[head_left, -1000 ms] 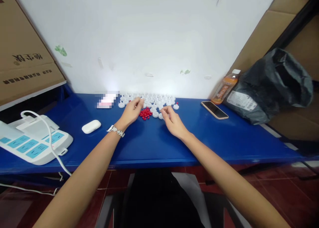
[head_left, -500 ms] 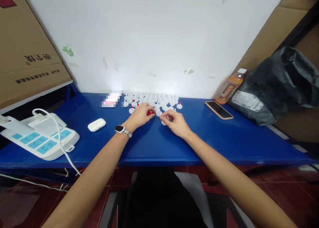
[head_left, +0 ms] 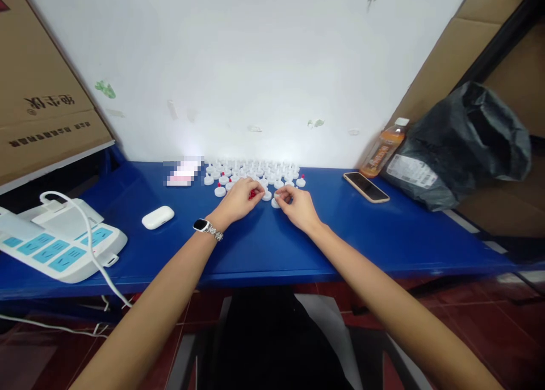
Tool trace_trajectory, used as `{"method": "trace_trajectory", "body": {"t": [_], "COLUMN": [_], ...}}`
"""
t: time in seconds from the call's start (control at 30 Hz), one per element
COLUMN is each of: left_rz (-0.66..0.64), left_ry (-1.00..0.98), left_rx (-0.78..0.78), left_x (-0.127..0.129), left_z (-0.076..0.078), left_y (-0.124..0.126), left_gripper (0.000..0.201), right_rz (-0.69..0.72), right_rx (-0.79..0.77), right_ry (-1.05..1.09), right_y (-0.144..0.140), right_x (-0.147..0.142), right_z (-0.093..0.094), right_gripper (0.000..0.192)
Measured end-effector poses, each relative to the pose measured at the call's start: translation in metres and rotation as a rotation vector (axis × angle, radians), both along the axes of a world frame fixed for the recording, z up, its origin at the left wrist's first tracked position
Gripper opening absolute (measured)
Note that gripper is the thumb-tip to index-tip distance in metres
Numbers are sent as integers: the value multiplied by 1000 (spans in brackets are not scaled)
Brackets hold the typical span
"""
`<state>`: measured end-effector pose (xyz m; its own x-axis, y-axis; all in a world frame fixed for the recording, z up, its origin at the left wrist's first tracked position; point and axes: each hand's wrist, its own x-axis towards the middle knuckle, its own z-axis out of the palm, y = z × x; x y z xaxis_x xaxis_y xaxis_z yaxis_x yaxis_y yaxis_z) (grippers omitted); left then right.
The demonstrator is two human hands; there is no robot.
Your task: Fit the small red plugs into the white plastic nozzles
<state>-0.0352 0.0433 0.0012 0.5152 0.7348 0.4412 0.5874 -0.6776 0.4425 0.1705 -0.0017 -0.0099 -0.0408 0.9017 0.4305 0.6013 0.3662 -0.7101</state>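
Your left hand (head_left: 239, 200) lies palm down over the small heap of red pieces (head_left: 252, 194), fingers curled and drawn together at their tips on the heap; whether a piece is actually pinched between them you cannot tell from here. Your right hand (head_left: 298, 206) has its thumb and forefinger closed on a white cap (head_left: 276, 201) at the near edge of the group, the other fingers loosely bent.

The white caps (head_left: 255, 173) are small round discs standing flat in rows on the blue tabletop (head_left: 264, 242), close to the wall at 12 o'clock from you. A few carry a red tip pointing straight up, among them one at the right end (head_left: 301, 181) and one at the left (head_left: 219, 190). The band of caps runs lengthwise from 9 o'clock to 3 o'clock.
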Motion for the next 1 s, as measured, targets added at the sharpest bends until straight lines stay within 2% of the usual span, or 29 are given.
{"method": "trace_trajectory", "body": {"t": [0.43, 0.6, 0.77, 0.93, 1.0], "left_rz": [32, 52, 11, 30, 35], "left_ry": [90, 116, 108, 146, 157], "left_rx": [-26, -28, 43, 33, 30], "left_x": [10, 12, 12, 14, 13], "left_z": [-1, 1, 3, 7, 8], "left_y": [-9, -10, -11, -14, -16], "left_gripper": [15, 20, 15, 16, 17], "right_rz": [-36, -63, -123, -74, -80], "right_rx": [34, 14, 115, 17, 21], "right_ry": [17, -191, -291, -348, -388], "right_y": [13, 10, 4, 10, 16], "right_x": [4, 2, -1, -3, -5], "right_z": [-4, -2, 1, 2, 4], "right_gripper": [17, 21, 22, 18, 19]}}
